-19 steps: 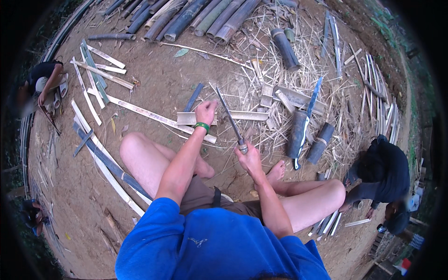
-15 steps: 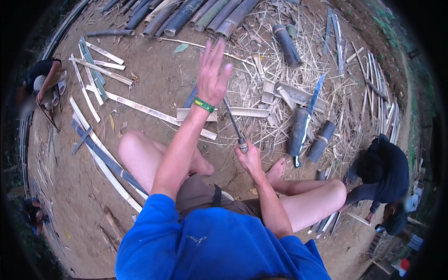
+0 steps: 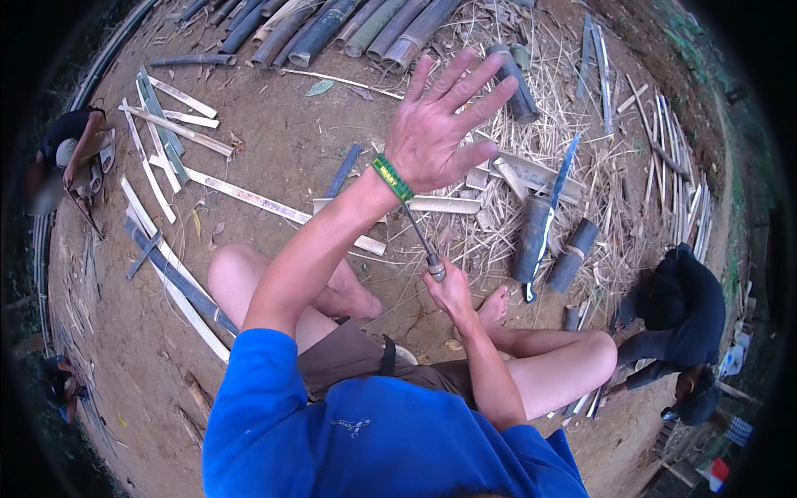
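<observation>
My left hand (image 3: pixel 436 129) is raised in front of me with its fingers spread and nothing in it. A green and yellow band (image 3: pixel 392 178) circles that wrist. Low between my legs, my right hand (image 3: pixel 452 292) grips the handle of a long, narrow-bladed knife (image 3: pixel 434 266). Its blade points away from me, and the far end is hidden behind my left hand and wrist. Beyond the knife, a split bamboo piece (image 3: pixel 448 204) lies on the ground. A pruning saw (image 3: pixel 554 199) with a blue-looking blade rests against a dark bamboo section (image 3: pixel 527 249) to the right.
Bamboo poles (image 3: pixel 365 33) lie side by side at the far edge. Pale shavings (image 3: pixel 498 174) cover ground ahead right. Split strips (image 3: pixel 170 124) lie at left, with a longer bundle (image 3: pixel 178 274) beside my left knee. A person crouches at right (image 3: pixel 689 303), another at far left (image 3: pixel 79 141).
My left hand has swung to the right and turned, its fingers spreading wider. My right hand still holds the knife and has barely moved.
</observation>
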Motion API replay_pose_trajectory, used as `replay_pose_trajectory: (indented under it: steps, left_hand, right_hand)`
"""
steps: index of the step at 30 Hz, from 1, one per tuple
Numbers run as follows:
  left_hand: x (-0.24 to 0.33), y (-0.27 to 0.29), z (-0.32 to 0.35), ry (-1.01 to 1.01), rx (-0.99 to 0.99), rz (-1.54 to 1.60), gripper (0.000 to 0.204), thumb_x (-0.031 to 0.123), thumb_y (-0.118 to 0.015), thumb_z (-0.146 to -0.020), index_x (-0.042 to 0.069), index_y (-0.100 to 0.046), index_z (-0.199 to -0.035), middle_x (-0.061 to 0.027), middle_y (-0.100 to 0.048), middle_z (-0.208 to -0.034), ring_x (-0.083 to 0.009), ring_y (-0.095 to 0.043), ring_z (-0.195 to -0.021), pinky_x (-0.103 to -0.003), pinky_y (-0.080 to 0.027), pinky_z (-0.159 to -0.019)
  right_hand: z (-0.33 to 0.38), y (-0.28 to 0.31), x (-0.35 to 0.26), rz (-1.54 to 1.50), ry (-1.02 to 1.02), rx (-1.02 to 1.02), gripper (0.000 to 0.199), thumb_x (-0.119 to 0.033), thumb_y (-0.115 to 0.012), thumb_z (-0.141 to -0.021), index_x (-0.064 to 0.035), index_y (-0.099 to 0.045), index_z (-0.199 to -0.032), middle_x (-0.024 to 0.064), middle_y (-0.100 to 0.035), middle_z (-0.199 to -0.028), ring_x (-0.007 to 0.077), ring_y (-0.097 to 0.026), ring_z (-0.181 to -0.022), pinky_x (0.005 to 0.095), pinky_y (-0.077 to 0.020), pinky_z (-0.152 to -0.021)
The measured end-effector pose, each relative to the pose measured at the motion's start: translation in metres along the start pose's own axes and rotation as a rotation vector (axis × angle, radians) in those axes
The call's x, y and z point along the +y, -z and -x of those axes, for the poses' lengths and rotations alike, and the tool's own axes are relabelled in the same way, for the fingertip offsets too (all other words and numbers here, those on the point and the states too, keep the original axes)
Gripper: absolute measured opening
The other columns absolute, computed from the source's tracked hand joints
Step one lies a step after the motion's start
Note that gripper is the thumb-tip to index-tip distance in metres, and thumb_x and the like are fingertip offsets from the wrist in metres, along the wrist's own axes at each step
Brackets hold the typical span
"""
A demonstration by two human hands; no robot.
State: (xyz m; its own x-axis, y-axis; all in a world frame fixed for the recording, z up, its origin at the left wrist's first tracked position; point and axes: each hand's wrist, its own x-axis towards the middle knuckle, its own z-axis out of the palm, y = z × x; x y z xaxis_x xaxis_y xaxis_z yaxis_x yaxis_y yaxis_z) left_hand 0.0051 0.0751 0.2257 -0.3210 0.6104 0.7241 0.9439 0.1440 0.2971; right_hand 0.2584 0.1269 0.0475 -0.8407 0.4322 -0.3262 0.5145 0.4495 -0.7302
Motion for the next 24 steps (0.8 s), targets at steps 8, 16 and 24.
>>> replay_pose_trajectory:
  steps: [8,16,24]
  left_hand:
    - [-0.026,-0.06,0.121,0.319,-0.201,-0.134,0.054,0.039,-0.053,-0.102,0.016,-0.05,-0.15,-0.0181,-0.046,-0.156,-0.0365,-0.039,-0.148,-0.056,-0.029,-0.121]
    - [-0.033,-0.069,0.233,0.744,-0.277,0.004,0.02,0.014,-0.074,-0.087,-0.001,-0.065,-0.098,-0.0213,-0.068,-0.098,-0.0414,-0.068,-0.091,-0.048,-0.056,-0.081]
    - [-0.04,-0.086,0.256,0.775,-0.169,-0.019,0.014,0.012,-0.066,-0.093,-0.001,-0.062,-0.099,-0.0266,-0.066,-0.101,-0.0485,-0.065,-0.094,-0.055,-0.055,-0.08]
  right_hand:
    - [-0.008,-0.015,0.027,-0.048,-0.041,0.048,0.034,-0.03,-0.071,-0.085,0.0004,-0.067,-0.099,0.0278,-0.07,-0.083,0.046,-0.069,-0.08,0.0516,-0.0533,-0.075]
    - [-0.015,-0.015,0.005,-0.018,-0.024,-0.004,0.036,-0.029,-0.071,-0.086,0.0012,-0.068,-0.104,0.0261,-0.07,-0.084,0.0431,-0.07,-0.08,0.0511,-0.0531,-0.077]
    - [-0.044,-0.002,0.015,-0.833,-0.461,-0.454,0.036,-0.036,-0.074,-0.092,-0.0017,-0.064,-0.089,0.0113,-0.068,-0.073,0.0241,-0.065,-0.059,0.0416,-0.0508,-0.058]
